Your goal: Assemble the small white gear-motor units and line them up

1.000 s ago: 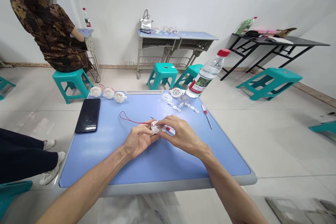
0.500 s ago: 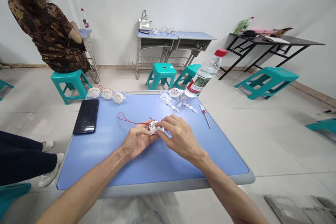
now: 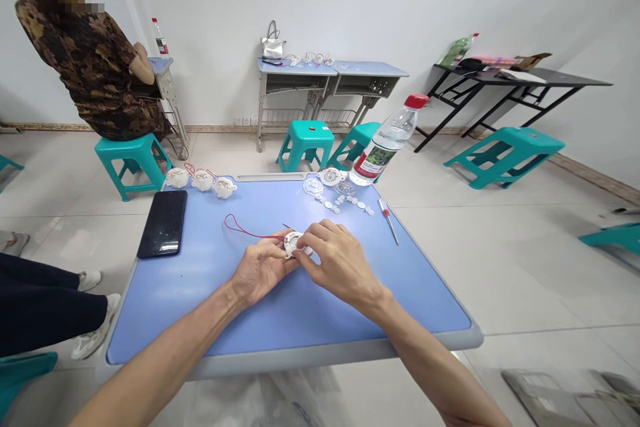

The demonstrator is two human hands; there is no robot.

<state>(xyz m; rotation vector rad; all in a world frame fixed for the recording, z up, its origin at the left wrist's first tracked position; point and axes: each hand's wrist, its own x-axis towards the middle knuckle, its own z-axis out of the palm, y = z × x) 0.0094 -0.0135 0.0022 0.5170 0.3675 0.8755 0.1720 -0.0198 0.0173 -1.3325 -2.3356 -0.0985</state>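
A small round white plastic housing (image 3: pixel 291 243) with a red wire loop (image 3: pixel 245 231) is held over the middle of the blue desk. My left hand (image 3: pixel 258 272) grips it from the left and below, thumb on its near side. Over its right part, my right hand (image 3: pixel 344 261) has thumb and fingertips bunched together, touching the housing. Whatever those fingertips pinch, if anything, is hidden. Just behind the housing shows a thin dark rod tip (image 3: pixel 287 225). A screwdriver (image 3: pixel 389 220) with a red and clear handle lies to the right.
Several wired white housings (image 3: pixel 202 179) line the far left edge, above a black phone (image 3: pixel 163 223). Far right are a water bottle (image 3: pixel 383 150), another housing (image 3: pixel 331 177), a clear lid (image 3: pixel 313 187) and several small white discs (image 3: pixel 361 204). A person (image 3: pixel 85 67) sits beyond on a green stool (image 3: pixel 127 150).
My right fingers have drawn closer together and shifted slightly on the housing. My left hand keeps its hold. The view has moved a little.
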